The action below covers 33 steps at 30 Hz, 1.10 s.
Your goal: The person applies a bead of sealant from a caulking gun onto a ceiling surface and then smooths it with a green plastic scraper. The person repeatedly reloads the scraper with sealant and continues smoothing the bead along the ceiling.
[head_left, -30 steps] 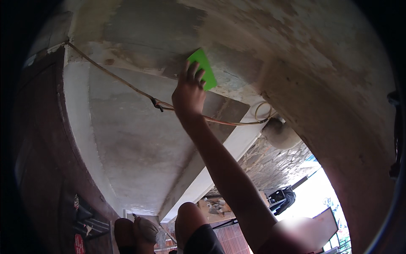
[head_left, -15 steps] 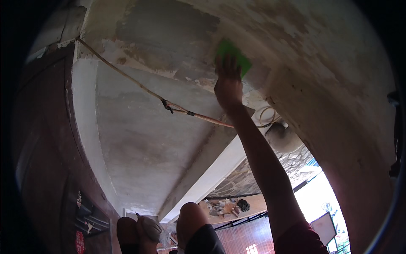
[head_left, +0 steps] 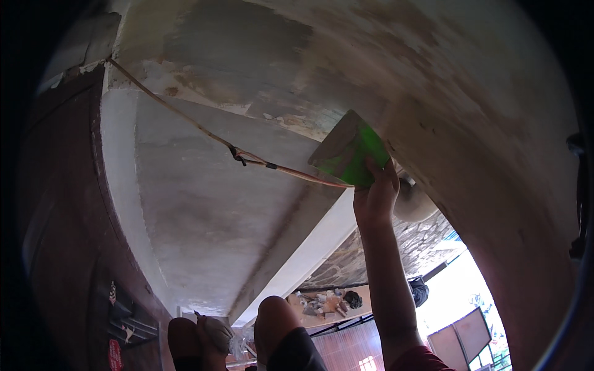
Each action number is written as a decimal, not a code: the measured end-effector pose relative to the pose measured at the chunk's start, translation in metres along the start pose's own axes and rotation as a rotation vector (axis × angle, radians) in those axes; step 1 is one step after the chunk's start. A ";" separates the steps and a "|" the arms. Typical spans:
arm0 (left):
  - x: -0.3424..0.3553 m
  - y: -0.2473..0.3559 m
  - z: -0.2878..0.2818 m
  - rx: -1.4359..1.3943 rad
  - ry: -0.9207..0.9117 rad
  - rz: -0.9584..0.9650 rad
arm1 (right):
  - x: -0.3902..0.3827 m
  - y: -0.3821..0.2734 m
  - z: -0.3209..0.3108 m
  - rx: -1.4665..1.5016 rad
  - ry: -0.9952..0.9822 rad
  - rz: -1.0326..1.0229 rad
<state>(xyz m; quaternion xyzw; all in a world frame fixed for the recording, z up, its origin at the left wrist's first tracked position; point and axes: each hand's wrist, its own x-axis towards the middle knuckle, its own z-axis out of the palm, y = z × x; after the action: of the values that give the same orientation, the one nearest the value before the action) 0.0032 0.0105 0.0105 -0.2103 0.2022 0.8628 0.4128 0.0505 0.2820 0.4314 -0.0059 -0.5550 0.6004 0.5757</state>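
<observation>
My right hand (head_left: 378, 195) is raised and closed on the edge of a flat green plastic putty spreader (head_left: 365, 154). Grey putty smears part of the spreader's face. Just above it is the plastered surface (head_left: 334, 68), with grey and tan patches and rough flaking edges; whether they touch is unclear. Low in the view, between my knees, my left hand (head_left: 213, 355) appears closed round a dull grey, lumpy thing (head_left: 216, 331). What that thing is, I cannot make out, and the fingers barely show.
A slack cable (head_left: 204, 128) with a taped joint crosses in front of the spreader's lower side. A dark brown door (head_left: 68, 173) is on the left. A rounded pale object (head_left: 413, 204) hangs behind my right wrist. Assorted rubble and a black bag (head_left: 353, 300) lie on a ledge below.
My right hand has come down and slightly right from the plastered patch. The green spreader has turned, so its putty-smeared face now shows. My left hand stays about where it was.
</observation>
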 end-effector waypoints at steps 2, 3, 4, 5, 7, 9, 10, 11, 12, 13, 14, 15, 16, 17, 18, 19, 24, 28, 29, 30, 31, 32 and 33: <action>0.002 0.000 -0.001 0.000 0.068 -0.051 | 0.002 -0.003 -0.005 0.053 -0.009 0.032; 0.003 -0.001 -0.001 -0.023 0.075 -0.032 | 0.005 -0.004 -0.009 -0.074 -0.024 -0.046; 0.005 -0.004 -0.002 -0.033 0.139 -0.011 | 0.013 -0.006 -0.014 -0.199 -0.045 -0.120; 0.006 -0.007 -0.003 -0.014 0.121 0.019 | 0.023 -0.005 -0.017 -0.325 -0.069 -0.195; 0.008 -0.004 -0.008 -0.030 -0.015 -0.010 | 0.050 -0.002 -0.021 -0.845 0.052 -0.592; 0.010 -0.003 -0.011 -0.038 -0.143 -0.033 | 0.072 0.013 -0.020 -1.278 0.222 -0.874; 0.010 -0.002 -0.012 -0.053 -0.162 -0.043 | 0.082 0.027 -0.013 -1.390 0.331 -0.661; 0.010 -0.001 -0.012 -0.019 -0.112 -0.034 | 0.088 0.041 -0.007 -1.235 0.249 -0.845; 0.010 -0.001 -0.011 -0.049 -0.104 -0.051 | 0.092 0.050 -0.004 -1.417 0.147 -0.337; 0.008 -0.003 -0.011 -0.031 -0.026 -0.049 | 0.091 0.066 0.005 -1.349 0.057 -0.591; 0.007 -0.003 -0.011 0.020 0.031 -0.026 | 0.092 0.078 0.014 -1.531 0.045 -0.564; 0.006 -0.003 -0.010 0.001 0.054 -0.017 | 0.091 0.088 0.021 -1.560 0.031 -0.603; 0.005 -0.004 -0.009 0.014 0.054 0.009 | 0.089 0.095 0.028 -1.626 0.023 -0.613; 0.004 -0.005 -0.009 0.048 0.084 0.021 | 0.086 0.102 0.034 -1.676 0.011 -0.630; 0.003 -0.006 -0.009 0.034 0.055 0.015 | 0.083 0.108 0.040 -1.734 0.006 -0.648; 0.004 -0.006 -0.009 0.040 0.052 0.000 | 0.077 0.112 0.044 -1.726 -0.026 -0.679; 0.009 -0.007 -0.012 0.083 0.041 0.040 | 0.047 0.113 0.054 -1.667 -0.183 -0.686; 0.012 -0.003 -0.019 0.034 -0.067 -0.030 | 0.019 0.072 0.033 -1.181 -0.236 -0.528; 0.012 -0.002 -0.020 0.038 -0.048 -0.056 | 0.014 0.059 0.026 -1.093 -0.180 -0.574; 0.012 -0.001 -0.020 0.013 -0.105 -0.058 | 0.017 0.047 0.022 -1.030 -0.121 -0.662; 0.011 -0.001 -0.020 0.015 -0.081 -0.061 | 0.020 0.036 0.016 -0.993 -0.037 -0.763; 0.011 -0.001 -0.020 0.042 -0.019 -0.058 | 0.029 0.027 0.013 -0.983 0.055 -0.912; 0.010 -0.002 -0.018 0.017 -0.002 -0.032 | 0.038 0.021 0.008 -1.054 0.120 -0.902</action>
<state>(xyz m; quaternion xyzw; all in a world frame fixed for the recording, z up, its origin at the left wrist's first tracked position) 0.0026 0.0084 -0.0104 -0.2093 0.2057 0.8545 0.4286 0.0184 0.3090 0.4440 -0.0864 -0.6881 -0.0480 0.7189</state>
